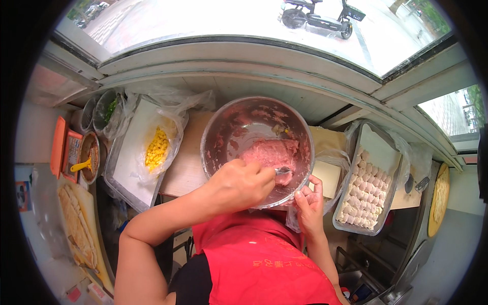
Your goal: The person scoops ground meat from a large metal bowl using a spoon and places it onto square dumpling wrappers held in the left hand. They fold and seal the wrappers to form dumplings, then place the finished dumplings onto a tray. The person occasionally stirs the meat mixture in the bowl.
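A large round metal bowl point(213, 133) holds pink minced meat point(267, 152), with smears of it up the inner wall. My left hand point(244, 185) is closed around a metal spoon point(283, 170), whose head touches the meat near the bowl's right side. My right hand point(310, 204) grips the bowl's near right rim between thumb and fingers. A few yellow and brownish bits lie inside near the far right wall.
At left, a tray point(110, 171) carries a plastic bag of corn kernels point(156, 148); beyond are containers with greens point(110, 109) and a pan point(97, 156) with a yellow spoon point(81, 165). At right, a metal tray point(337, 219) holds rows of wrapped dumplings point(362, 194). A window frame point(236, 51) borders the far side.
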Tool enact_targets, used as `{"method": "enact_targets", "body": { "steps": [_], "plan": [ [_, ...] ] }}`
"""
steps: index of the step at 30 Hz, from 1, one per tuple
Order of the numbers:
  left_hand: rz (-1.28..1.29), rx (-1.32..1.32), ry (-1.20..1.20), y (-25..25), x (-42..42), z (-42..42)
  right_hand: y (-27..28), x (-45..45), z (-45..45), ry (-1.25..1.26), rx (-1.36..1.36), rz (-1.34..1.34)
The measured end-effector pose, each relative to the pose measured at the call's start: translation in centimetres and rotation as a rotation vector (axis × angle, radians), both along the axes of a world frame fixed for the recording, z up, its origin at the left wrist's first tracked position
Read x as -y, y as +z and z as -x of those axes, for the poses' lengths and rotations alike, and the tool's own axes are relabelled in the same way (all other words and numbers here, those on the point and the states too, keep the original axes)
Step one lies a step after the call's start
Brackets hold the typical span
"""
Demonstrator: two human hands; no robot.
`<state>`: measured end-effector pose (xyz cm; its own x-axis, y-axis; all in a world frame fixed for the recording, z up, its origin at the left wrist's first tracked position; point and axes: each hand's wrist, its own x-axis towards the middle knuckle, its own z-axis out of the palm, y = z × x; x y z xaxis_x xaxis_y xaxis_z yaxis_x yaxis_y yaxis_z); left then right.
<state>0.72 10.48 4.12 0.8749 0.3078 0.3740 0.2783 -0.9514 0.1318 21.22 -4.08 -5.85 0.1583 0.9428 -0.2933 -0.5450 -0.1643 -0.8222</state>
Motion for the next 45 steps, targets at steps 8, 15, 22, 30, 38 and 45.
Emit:
{"method": "enact_targets", "body": {
  "steps": [8,15,22,30,38,45],
  "plan": [
    [0.2,0.004,0.195,1.0,-2.4,0.4,-0.4,0.0,0.1,-0.026,0.0,-0.006],
    [0.341,-0.403,0.257,-1.1,-9.1,-4.2,-0.5,0.0,-0.1,-0.009,0.004,-0.016],
    [0.505,-0.54,0.031,0.8,-10.4,-9.2,-0.6,0.0,0.1,-0.025,0.013,-0.013],
    [-0.158,-0.21,-0.052,-1.3,4.3,-2.0,-0.6,0.0,0.5,-0.061,-0.019,-0.01],
    [0.283,0.129,0.588,1.0,2.7,5.1,-0.7,0.1,0.2,-0.071,-0.001,0.025],
    [0.503,0.185,0.723,-4.2,1.0,3.6,-0.3,-0.2,0.1,-0.027,0.034,0.003]
  ]
}}
